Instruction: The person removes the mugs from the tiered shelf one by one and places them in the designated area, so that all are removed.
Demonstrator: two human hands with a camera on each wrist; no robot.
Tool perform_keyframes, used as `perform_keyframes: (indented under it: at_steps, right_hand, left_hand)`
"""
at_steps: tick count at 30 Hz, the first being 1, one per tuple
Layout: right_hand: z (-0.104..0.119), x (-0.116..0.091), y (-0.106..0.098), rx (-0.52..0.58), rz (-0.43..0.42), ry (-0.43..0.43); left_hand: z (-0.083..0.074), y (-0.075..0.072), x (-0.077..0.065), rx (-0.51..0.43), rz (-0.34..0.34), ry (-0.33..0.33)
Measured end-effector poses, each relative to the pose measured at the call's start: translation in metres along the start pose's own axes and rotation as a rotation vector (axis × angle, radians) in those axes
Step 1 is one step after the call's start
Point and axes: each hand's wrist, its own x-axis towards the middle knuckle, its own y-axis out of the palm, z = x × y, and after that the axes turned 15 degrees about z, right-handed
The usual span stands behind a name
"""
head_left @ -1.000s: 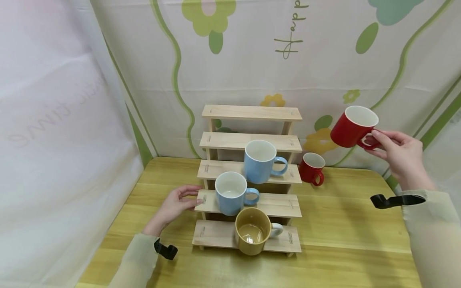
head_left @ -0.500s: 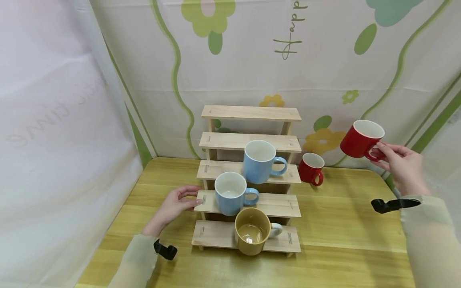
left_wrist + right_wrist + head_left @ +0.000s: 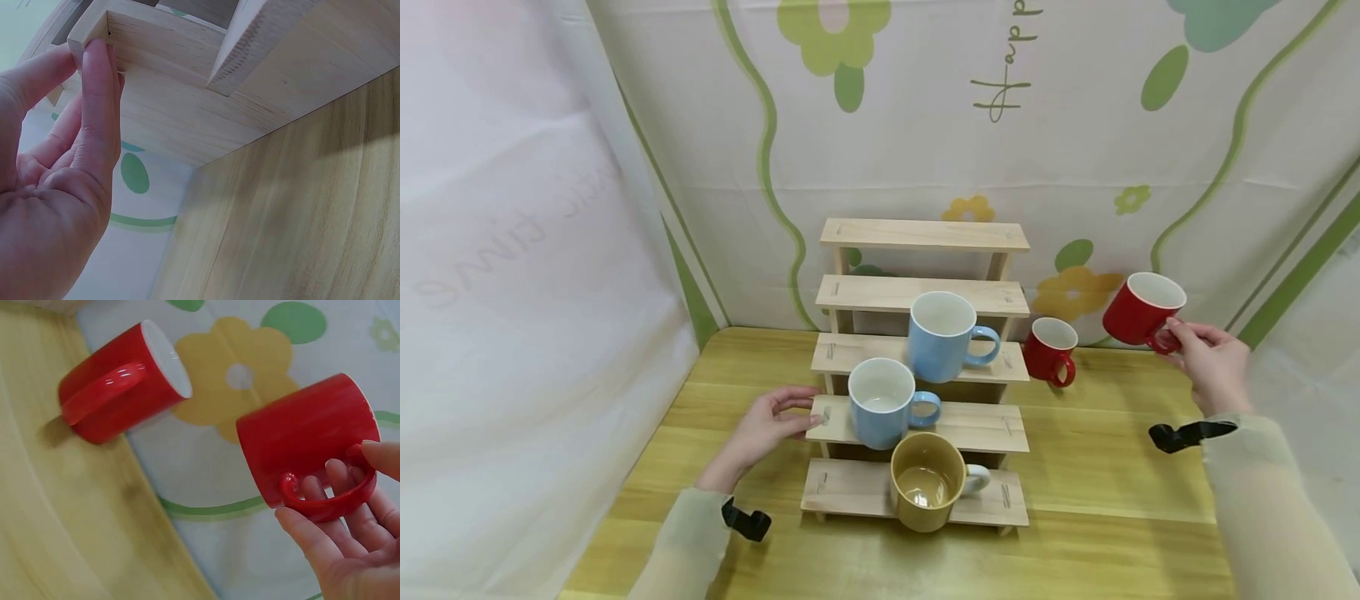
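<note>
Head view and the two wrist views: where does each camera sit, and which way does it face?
Head: worn on the head, facing forward and down at the wooden rack; left hand, right hand and sleeves show.
Left wrist: on that wrist, looking at the wooden rack and the tabletop; only the left hand shows.
Right wrist: on that wrist, looking at the held red mug, standing red mug and backdrop; only the right hand shows.
Shared: the head and right wrist views both show the two red mugs.

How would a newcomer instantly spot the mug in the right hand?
In the head view, find the stepped wooden rack. To its right, the person's right hand grips a red mug by its handle. Unlike the other red mug standing on the table, this one is held in the air.
</note>
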Motion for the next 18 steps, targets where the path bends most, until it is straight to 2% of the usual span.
perform_keyframes:
  at_steps: [7, 18]
  right_hand:
    - [-0.029, 0.003, 0.000, -0.005, -0.081, 0.048]
    - [-0.064, -0.002, 0.003, 0.010, -0.069, 0.037]
  left_hand:
    - [0.002, 0.000, 0.001, 0.007, 0.001, 0.016]
    - [0.002, 0.000, 0.002, 0.008, -0.001, 0.015]
